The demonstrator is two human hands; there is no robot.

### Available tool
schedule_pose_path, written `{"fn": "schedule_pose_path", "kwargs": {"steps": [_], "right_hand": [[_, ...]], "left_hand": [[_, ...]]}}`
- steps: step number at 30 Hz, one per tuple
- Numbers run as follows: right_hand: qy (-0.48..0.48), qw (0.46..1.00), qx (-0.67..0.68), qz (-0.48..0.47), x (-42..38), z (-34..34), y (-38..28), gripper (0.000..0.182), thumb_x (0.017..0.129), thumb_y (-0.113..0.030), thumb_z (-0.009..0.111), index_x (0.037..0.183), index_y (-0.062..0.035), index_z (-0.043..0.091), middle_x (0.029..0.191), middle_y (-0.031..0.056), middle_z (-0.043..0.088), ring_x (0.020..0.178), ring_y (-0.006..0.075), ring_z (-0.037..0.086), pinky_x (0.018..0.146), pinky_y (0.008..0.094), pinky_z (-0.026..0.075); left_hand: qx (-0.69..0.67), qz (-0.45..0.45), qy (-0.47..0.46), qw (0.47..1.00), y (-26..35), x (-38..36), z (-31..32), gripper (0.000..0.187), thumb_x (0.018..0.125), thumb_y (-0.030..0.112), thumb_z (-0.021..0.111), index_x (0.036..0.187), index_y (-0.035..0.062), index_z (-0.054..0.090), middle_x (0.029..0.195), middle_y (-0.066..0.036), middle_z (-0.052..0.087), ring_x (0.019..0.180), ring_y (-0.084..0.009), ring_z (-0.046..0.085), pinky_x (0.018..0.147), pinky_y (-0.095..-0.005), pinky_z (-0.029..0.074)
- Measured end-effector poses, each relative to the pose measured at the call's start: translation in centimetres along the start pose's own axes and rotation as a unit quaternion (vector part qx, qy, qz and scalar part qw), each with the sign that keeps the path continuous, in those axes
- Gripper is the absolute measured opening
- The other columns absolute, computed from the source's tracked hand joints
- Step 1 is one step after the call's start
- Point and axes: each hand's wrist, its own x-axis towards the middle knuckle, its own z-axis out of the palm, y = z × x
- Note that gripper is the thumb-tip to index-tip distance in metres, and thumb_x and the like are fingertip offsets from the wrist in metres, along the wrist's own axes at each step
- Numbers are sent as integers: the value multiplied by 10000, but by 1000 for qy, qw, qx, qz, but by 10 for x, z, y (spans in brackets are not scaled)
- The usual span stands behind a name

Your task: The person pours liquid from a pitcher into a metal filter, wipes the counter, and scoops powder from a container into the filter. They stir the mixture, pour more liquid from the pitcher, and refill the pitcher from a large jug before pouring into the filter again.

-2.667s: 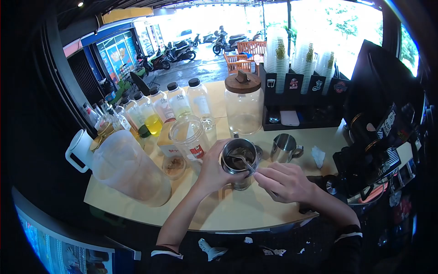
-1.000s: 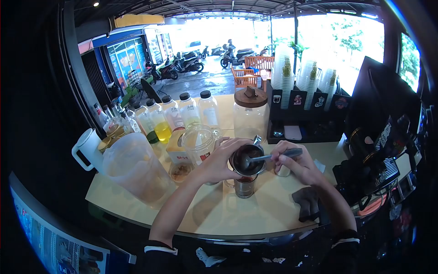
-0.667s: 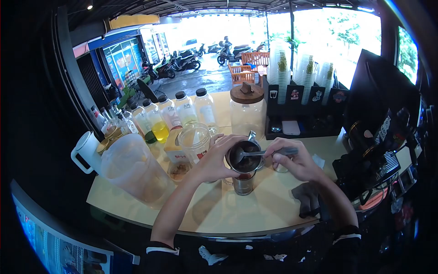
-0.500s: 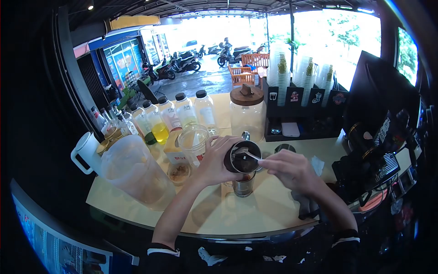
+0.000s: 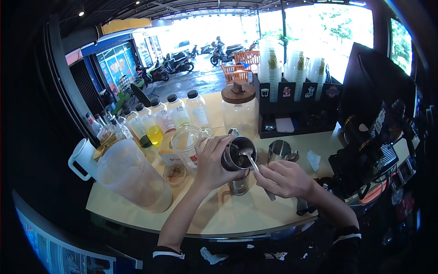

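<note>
My left hand is wrapped round a metal cup, which tilts so that its dark inside faces me. Pinched in my right hand is a metal spoon, its bowl inside the mouth of the cup. Directly below stands a small cup with a shiny side, partly covered by the held one. Another metal cup with a handle stands behind my right hand. Left of my left hand are a clear open jar and a small dish of brown bits.
A large translucent pitcher and a white jug stand left. Several black-capped bottles line the back, beside a wood-lidded glass jar. Stacked plastic cups rise behind. Black equipment borders the right; a crumpled tissue lies nearby.
My right hand has moved slightly down and left, and the spoon's bowl now shows inside the tilted cup. The handled cup behind my hand is more exposed. The view has shifted slightly.
</note>
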Motion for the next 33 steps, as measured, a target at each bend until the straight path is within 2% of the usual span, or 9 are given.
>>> {"fn": "schedule_pose_path", "kwargs": {"steps": [14, 16, 23, 25, 26, 28, 33], "right_hand": [[35, 998, -45, 10, 11, 1, -3, 311, 716, -126, 613, 1003, -9, 588, 833, 27, 558, 715, 123, 555, 584, 232, 450], [0, 999, -32, 3, 10, 2, -4, 286, 721, -128, 610, 983, -15, 582, 812, 19, 543, 704, 123, 547, 582, 234, 447], [32, 998, -53, 22, 15, 2, -6, 252, 720, -136, 602, 947, -30, 573, 788, 19, 530, 694, 127, 542, 586, 238, 447], [-13, 1000, -10, 22, 13, 1, -9, 389, 629, -114, 631, 995, 3, 572, 877, 70, 589, 715, 165, 567, 596, 259, 471], [-13, 1000, -10, 22, 14, 1, -8, 389, 629, -114, 631, 995, 3, 572, 877, 70, 589, 715, 165, 567, 596, 259, 471], [56, 998, -28, 28, 17, 1, -7, 357, 639, -105, 625, 974, 8, 573, 865, 74, 589, 714, 169, 567, 596, 262, 471], [12, 999, -36, 30, 16, 1, -10, 329, 643, -110, 626, 944, 10, 570, 836, 68, 584, 699, 169, 565, 594, 267, 471]], "left_hand": [[46, -7, 36, 998, 10, -6, 5, 807, 483, 411, 850, 1177, 118, 559, 1101, -38, 565, 1049, -212, 553, 1018, -500, 253], [52, -6, 48, 997, 12, -6, 4, 802, 490, 410, 847, 1180, 121, 559, 1098, -37, 563, 1051, -209, 551, 1015, -504, 250], [60, 5, 43, 997, 15, -8, 5, 808, 476, 381, 851, 1186, 132, 557, 1104, -23, 561, 1055, -207, 545, 1002, -504, 253], [67, 8, 49, 997, 15, -9, 6, 827, 462, 364, 853, 1197, 138, 548, 1105, -18, 560, 1055, -205, 542, 997, -503, 255], [67, 8, 50, 997, 16, -10, 6, 827, 462, 364, 853, 1197, 138, 548, 1105, -18, 560, 1055, -205, 542, 997, -503, 255], [84, 14, 40, 996, 19, -11, 4, 835, 469, 370, 850, 1210, 143, 538, 1107, -16, 559, 1054, -203, 540, 997, -503, 255], [80, 10, 40, 996, 21, -12, 3, 827, 485, 374, 848, 1214, 148, 531, 1119, -13, 559, 1055, -199, 539, 997, -504, 252]]}}
